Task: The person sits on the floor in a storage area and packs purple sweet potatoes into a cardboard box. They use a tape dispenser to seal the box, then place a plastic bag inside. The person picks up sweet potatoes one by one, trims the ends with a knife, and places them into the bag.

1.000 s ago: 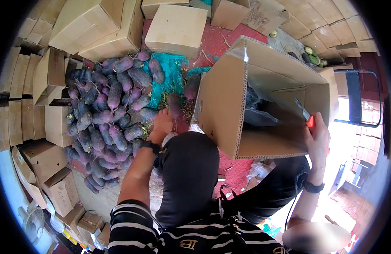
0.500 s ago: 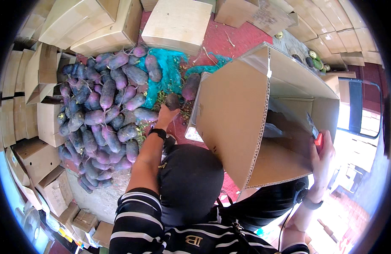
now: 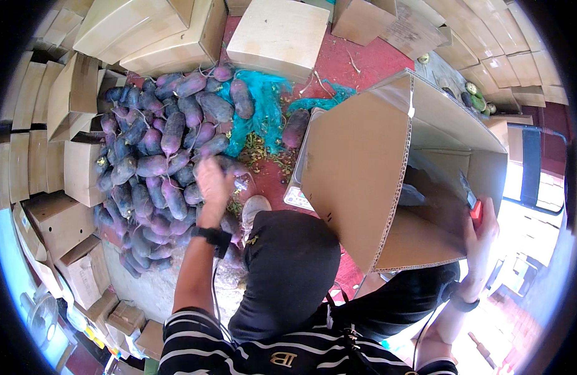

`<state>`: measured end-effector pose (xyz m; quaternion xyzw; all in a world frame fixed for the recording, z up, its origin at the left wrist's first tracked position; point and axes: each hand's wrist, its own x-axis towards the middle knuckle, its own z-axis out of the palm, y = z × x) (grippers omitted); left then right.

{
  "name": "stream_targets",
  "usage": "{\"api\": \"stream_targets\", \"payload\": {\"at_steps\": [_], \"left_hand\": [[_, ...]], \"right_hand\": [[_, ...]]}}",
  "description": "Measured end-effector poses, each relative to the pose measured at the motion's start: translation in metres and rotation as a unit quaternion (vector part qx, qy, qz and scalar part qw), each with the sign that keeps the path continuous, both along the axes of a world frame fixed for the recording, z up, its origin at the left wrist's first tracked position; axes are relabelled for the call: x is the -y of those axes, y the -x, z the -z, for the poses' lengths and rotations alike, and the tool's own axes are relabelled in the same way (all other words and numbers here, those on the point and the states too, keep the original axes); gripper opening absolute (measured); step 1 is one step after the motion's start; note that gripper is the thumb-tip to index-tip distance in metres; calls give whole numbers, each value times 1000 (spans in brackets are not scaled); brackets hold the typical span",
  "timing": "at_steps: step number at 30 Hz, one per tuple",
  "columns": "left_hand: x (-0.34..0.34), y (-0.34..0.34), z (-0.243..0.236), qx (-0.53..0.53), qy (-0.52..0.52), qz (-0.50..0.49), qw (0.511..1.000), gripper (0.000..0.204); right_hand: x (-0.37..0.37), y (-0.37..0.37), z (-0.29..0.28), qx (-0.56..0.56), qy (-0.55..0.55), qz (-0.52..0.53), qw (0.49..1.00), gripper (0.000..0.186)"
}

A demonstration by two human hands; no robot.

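Note:
My left hand (image 3: 214, 187) is smeared by motion over the right edge of a large heap of dark purple radishes (image 3: 173, 134). One purplish radish (image 3: 233, 166) with a thin root lies right at its fingers; whether the hand grips it I cannot make out. At the right, my right hand (image 3: 482, 228) is closed round the red handle of a knife (image 3: 474, 209). Its grey blade points up across the opening of a big cardboard box (image 3: 357, 169). That box is tilted toward me by my leg, with clear plastic inside. A single radish (image 3: 295, 129) lies left of it.
Teal netting (image 3: 260, 106) and dry leaf scraps lie on the red floor (image 3: 354, 62) beyond my left hand. A pale carton (image 3: 278, 39) stands at the back, with stacked boxes (image 3: 57, 225) along the left. A white scale-like thing (image 3: 299, 196) sits partly under the big box.
My left hand has moved left and nearer me, from a dark radish by the netting to the heap's edge. My right hand keeps its knife at the box. The whole view has shifted slightly.

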<state>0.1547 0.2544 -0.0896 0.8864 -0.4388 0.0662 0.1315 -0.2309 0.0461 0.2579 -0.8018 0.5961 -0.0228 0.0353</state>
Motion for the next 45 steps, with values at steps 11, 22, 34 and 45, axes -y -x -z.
{"api": "stream_targets", "payload": {"at_steps": [11,22,34,45], "left_hand": [[110,68,120,-503,-156,81,846,32],[63,27,24,-437,-137,155,875,29],[-134,45,11,-95,-326,3,941,54],[-67,42,40,-139,-348,-111,921,68]], "right_hand": [[2,-5,-1,-26,-4,9,1000,23],[2,3,2,-12,-6,4,1000,21],[1,-1,0,-2,-17,15,1000,20],[0,1,-1,18,-7,-21,1000,22]]}}
